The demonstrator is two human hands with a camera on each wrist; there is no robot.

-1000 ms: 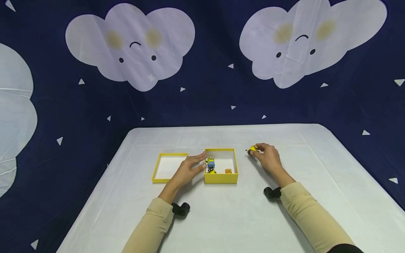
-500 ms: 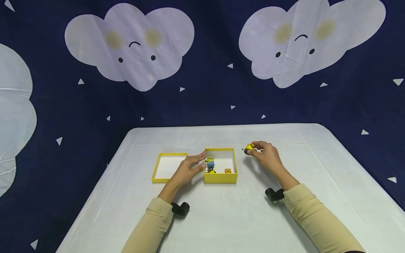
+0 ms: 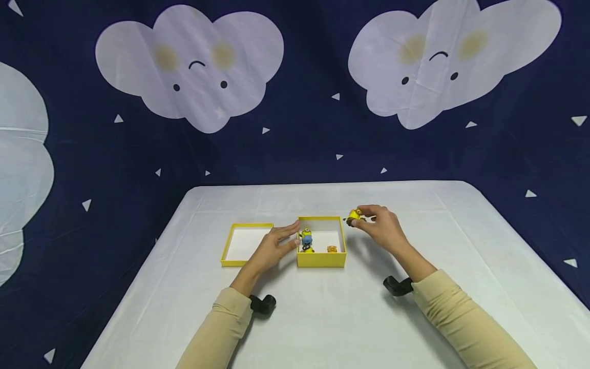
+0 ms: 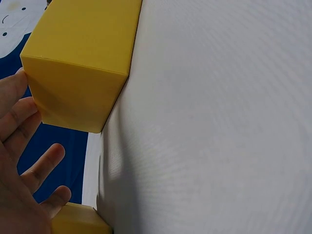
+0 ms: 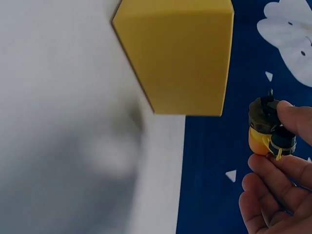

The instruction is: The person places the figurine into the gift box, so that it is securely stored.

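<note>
Navy cloth backdrop (image 3: 138, 164) spans the width, white cloud print cut off at far left, a cloud (image 3: 189, 66) with a printed face upper left. White-covered table (image 3: 184, 307) below. Left tan sleeve (image 3: 218, 328), cuff turned up, with a black wrist piece (image 3: 263, 305) just past it.

Shallow yellow-rimmed tray (image 3: 246, 243), white inside, flat on table. Left hand (image 3: 271, 250) lies across its right side in head view. Left fingers spread, not curled round anything; some tips touch the left wall of the yellow box, others are off it.

Yellow box (image 3: 321, 260), deep, open-topped, white inside, flat on table right of the tray. Inside along the left wall: yellow-and-blue figure (image 3: 307, 239); in front of that, black-and-yellow figure (image 3: 308, 249), partly hidden by the front wall. Near front right corner, small orange piece (image 3: 332, 249), detail too small to read.

Right of the box, held off the table near its right wall: yellow-and-dark figure (image 3: 353, 216), tilted. Right hand (image 3: 387, 229) pinches it between thumb and index; remaining fingers loosely bent below it in right wrist view. Black wrist piece, then right tan sleeve (image 3: 465, 318). Second faced cloud (image 3: 428, 66) upper right.
</note>
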